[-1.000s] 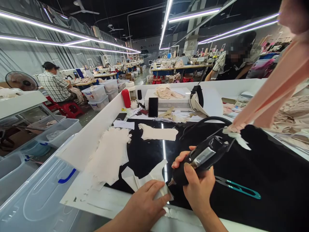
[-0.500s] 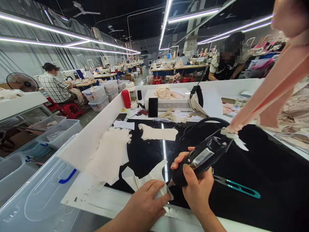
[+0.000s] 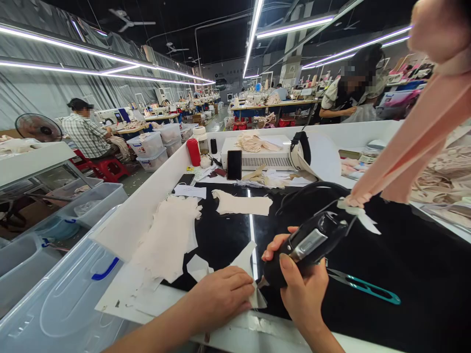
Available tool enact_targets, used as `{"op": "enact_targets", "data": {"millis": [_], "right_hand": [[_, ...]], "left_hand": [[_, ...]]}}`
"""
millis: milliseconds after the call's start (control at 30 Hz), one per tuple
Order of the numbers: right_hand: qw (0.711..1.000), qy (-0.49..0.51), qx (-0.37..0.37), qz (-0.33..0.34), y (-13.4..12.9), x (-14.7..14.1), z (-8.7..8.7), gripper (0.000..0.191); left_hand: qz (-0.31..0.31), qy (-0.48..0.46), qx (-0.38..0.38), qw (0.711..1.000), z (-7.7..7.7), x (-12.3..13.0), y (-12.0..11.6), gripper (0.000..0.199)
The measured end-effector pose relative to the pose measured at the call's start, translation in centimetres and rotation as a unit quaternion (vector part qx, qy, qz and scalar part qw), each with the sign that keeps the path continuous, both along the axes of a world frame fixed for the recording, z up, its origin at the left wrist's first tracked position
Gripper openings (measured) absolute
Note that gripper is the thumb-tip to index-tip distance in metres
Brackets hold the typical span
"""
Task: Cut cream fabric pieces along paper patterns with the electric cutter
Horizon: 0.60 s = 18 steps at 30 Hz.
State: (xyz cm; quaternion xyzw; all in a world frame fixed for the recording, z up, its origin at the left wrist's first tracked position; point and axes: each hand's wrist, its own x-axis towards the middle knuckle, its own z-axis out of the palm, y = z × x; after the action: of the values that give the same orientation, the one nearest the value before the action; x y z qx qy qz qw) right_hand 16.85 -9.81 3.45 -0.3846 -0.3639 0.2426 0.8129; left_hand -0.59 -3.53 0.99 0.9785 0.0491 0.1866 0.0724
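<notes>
My right hand is wrapped round a black handheld power tool, its metal tip pointing down and left. My left hand lies over a cream fabric piece, fingers together on it close to the tool's tip; whether it pinches the cloth is hidden. A small pale scrap is just left of that piece. Teal-handled snips rest on the black surface right of my right hand. A stack of cream pieces is at the left, and another cream piece lies farther back.
Pink fabric strips hang at the right, knotted near the tool's cable. At the back stand a phone, a white box, a red object and a white visor. Beyond the low white wall, a person leans forward.
My left hand has moved slightly up and right, now covering more of the fabric piece. The tool stays in my right hand. The person at the back right has shifted and handles a pale translucent item.
</notes>
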Motion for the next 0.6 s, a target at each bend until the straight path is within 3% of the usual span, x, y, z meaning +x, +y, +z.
{"op": "enact_targets", "data": {"millis": [267,600], "right_hand": [[1.000,-0.003,0.008,0.006,-0.1,0.1,-0.2,0.032],[1.000,0.004,0.004,0.014,-0.5,0.2,-0.3,0.037]], "left_hand": [[-0.010,0.042,-0.049,0.998,0.0,0.0,2.1,0.022],[0.007,0.051,-0.011,0.999,0.1,-0.6,2.0,0.024]]}}
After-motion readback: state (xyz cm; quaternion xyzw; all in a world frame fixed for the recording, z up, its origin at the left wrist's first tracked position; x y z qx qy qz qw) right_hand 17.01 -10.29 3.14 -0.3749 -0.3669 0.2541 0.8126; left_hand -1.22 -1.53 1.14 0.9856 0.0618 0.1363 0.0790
